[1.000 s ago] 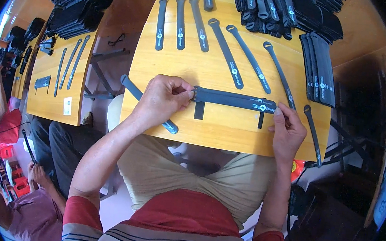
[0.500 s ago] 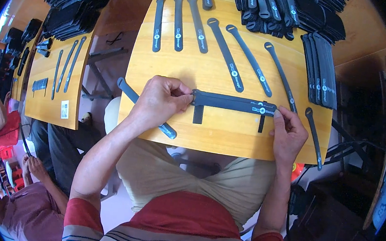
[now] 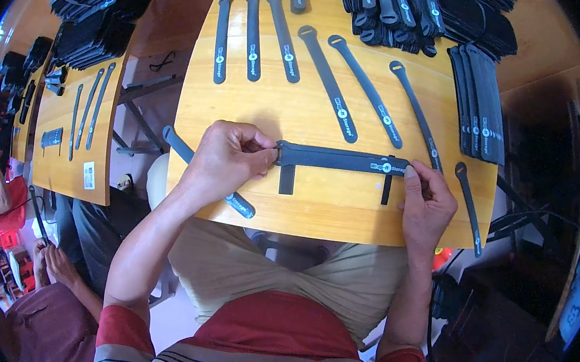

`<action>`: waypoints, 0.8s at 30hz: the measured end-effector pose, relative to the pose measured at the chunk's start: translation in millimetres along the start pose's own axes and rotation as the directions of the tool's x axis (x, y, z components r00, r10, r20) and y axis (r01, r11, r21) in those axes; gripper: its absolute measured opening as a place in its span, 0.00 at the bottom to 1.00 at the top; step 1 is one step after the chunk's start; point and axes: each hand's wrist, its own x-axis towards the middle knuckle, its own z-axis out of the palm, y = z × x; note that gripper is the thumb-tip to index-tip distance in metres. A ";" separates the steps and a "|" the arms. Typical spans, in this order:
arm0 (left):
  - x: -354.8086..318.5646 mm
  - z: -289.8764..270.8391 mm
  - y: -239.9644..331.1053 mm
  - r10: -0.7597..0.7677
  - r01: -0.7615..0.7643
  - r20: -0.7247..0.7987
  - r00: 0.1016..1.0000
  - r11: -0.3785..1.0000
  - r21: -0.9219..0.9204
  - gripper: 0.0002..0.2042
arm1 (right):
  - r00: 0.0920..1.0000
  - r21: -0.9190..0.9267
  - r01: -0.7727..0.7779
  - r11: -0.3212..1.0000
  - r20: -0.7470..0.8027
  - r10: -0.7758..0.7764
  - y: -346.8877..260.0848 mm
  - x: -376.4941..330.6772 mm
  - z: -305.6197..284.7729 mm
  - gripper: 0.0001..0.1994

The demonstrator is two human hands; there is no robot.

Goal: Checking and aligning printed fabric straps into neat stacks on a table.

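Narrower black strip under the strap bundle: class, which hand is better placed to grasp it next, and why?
Right, probably: the right hand holds the strap bundle at its right end, near the narrower strip. The left hand holds the opposite end, nearer the wider strip.

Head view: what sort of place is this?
Probably a small workshop doing hand assembly or packing: dark straps spread over a wooden table, a pile of similar straps at its far side, and a second table bearing more of them.
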 end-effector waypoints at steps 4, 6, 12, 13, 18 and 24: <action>0.8 -0.1 -1.5 -0.005 0.005 0.010 1.000 1.000 0.003 0.03 | 1.000 -0.023 -0.005 1.000 -0.004 0.005 -1.7 -0.3 0.4 0.08; 0.7 -0.2 -1.6 -0.011 0.011 0.009 1.000 1.000 -0.006 0.03 | 1.000 -0.031 -0.010 0.999 -0.006 0.010 -2.1 -0.2 0.9 0.08; 0.2 -1.9 -2.2 -0.004 0.005 0.017 1.000 1.000 -0.012 0.04 | 0.999 -0.010 -0.032 0.999 0.003 0.032 -0.3 -0.4 1.1 0.07; 0.2 -2.0 -1.6 -0.002 0.002 0.021 1.000 1.000 -0.008 0.04 | 1.000 0.001 -0.028 1.000 0.003 0.028 -0.1 -0.4 1.3 0.07; 1.3 -2.5 -3.6 0.003 -0.003 0.024 1.000 1.000 0.010 0.03 | 1.000 -0.015 -0.015 1.000 0.004 0.016 0.2 0.1 1.6 0.07; 2.1 -0.3 -0.4 -0.034 0.034 0.014 0.999 0.999 -0.031 0.03 | 1.000 -0.038 -0.021 0.999 -0.002 0.021 1.2 0.3 -2.0 0.07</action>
